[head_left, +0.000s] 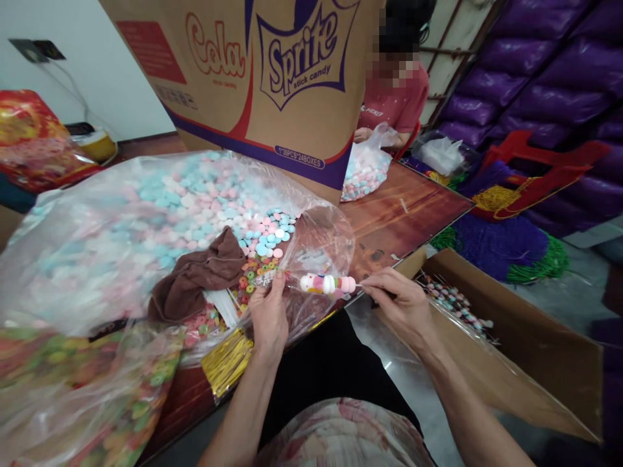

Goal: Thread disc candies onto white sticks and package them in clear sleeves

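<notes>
Between my two hands is a candy stick (328,284) with white, pink and green pieces, lying nearly level. My right hand (402,301) pinches the bare stick at its right end. At the other end, my left hand (270,311) is closed on the clear wrapper (292,279) that reaches around the candy. Just left of that hand lie ring candies (248,269) and white sticks (222,308). A bundle of gold twist ties (228,360) rests below them at the table edge.
A big clear bag (121,214) of pastel candies covers the table's left, with a brown cloth (199,275) on it. A Sprite carton (272,78) stands behind. An open cardboard box (530,324) with finished sticks is at right. Another person (396,104) sits across.
</notes>
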The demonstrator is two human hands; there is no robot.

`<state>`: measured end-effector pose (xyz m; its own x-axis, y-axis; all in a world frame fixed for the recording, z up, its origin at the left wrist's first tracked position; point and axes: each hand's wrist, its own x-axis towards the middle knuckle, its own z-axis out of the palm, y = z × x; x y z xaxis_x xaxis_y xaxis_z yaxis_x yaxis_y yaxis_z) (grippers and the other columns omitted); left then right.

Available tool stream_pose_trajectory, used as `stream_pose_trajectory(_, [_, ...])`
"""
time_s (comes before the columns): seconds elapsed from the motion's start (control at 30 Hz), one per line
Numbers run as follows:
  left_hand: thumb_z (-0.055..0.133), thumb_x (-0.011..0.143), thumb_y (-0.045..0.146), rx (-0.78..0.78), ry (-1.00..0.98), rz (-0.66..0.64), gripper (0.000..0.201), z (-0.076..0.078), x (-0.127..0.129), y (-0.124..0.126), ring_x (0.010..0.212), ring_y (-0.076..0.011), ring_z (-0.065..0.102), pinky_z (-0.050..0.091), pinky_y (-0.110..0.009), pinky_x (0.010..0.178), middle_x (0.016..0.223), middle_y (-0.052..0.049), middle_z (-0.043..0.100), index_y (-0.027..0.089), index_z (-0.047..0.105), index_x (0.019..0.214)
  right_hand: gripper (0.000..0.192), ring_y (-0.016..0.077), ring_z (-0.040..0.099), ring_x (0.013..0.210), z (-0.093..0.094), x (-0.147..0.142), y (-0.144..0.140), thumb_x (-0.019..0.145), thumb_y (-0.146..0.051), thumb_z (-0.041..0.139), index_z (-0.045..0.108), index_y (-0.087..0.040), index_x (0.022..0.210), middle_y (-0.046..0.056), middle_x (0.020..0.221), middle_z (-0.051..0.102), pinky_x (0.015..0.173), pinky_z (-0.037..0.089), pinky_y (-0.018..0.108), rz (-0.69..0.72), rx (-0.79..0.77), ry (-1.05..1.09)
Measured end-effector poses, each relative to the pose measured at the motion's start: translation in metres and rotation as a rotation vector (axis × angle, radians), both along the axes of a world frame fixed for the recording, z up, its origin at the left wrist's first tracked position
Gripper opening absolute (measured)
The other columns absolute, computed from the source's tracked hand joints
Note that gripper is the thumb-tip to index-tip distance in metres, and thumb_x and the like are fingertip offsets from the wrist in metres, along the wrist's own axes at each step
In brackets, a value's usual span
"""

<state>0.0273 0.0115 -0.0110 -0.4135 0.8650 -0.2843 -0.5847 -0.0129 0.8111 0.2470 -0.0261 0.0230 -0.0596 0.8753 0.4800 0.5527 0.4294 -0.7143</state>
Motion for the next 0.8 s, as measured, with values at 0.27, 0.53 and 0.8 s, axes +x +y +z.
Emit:
stream_pose_trajectory(0.27, [0.088, 0.066, 0.039, 0.058, -0.025, 0.038, 0.032, -0.007, 0.001, 0.003, 0.089, -0.0166, 0.070, 0.052, -0.030, 0.085, 0.082, -0.001, 0.074, 0.016, 0.073, 0.083, 0.016, 0.0151, 0.057, 0.069, -0.008, -0.016, -0.005, 0.095, -0.021, 0.061, 0.075, -0.020, 0.089, 0.001, 0.074, 0.058, 0.066, 0.042, 0.028, 0.027, -0.117, 0.009])
stream_pose_trajectory(0.53, [0.089, 0.066, 0.038, 0.079, -0.129, 0.046, 0.034, -0.006, 0.008, 0.000, 0.084, -0.0153, 0.071, 0.054, -0.032, 0.086, 0.088, -0.002, 0.075, 0.018, 0.072, 0.088, 0.018, 0.0156, 0.055, 0.068, -0.011, -0.022, -0.009, 0.096, -0.023, 0.058, 0.075, -0.021, 0.088, 0.001, 0.073, 0.057, 0.065, 0.041, 0.028, 0.004, -0.207, 0.058])
stream_pose_trajectory(0.8, [0.084, 0.072, 0.046, 0.067, -0.104, -0.133, 0.037, -0.003, 0.010, -0.003, 0.084, -0.0188, 0.073, 0.057, -0.036, 0.086, 0.088, -0.006, 0.076, 0.017, 0.066, 0.084, 0.018, 0.0162, 0.060, 0.070, -0.021, -0.031, -0.009, 0.096, -0.024, 0.059, 0.076, -0.020, 0.091, 0.002, 0.075, 0.064, 0.068, 0.040, 0.029, -0.006, -0.215, -0.009])
